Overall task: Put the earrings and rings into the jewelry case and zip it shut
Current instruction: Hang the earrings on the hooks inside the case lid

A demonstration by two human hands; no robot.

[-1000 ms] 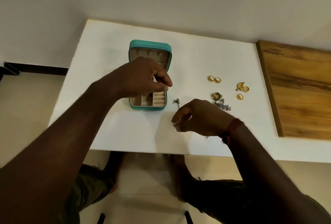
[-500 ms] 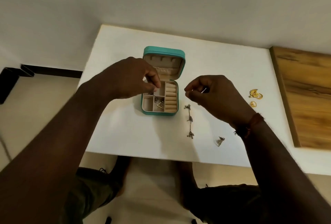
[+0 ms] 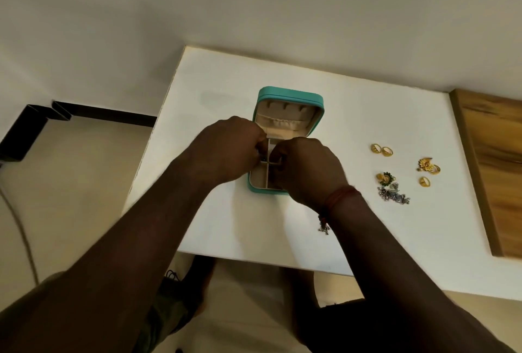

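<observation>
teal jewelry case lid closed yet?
No. The teal zip-up jewelry case stands open on the white table, its beige lid lining showing, with the left hand and right hand over its compartments.

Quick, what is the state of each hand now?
Left hand: fingers pinched over the open jewelry case; what it holds cannot be told.
Right hand: the same.

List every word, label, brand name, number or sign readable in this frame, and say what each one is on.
None: no readable text shows anywhere in the head view.
The teal jewelry case shows no logo or label on its lid rim or lining.
The gold rings are too small to show any stamp.
The white table and the wooden board are unmarked.
Both hands, left hand and right hand, cover much of the case's tray.
</observation>
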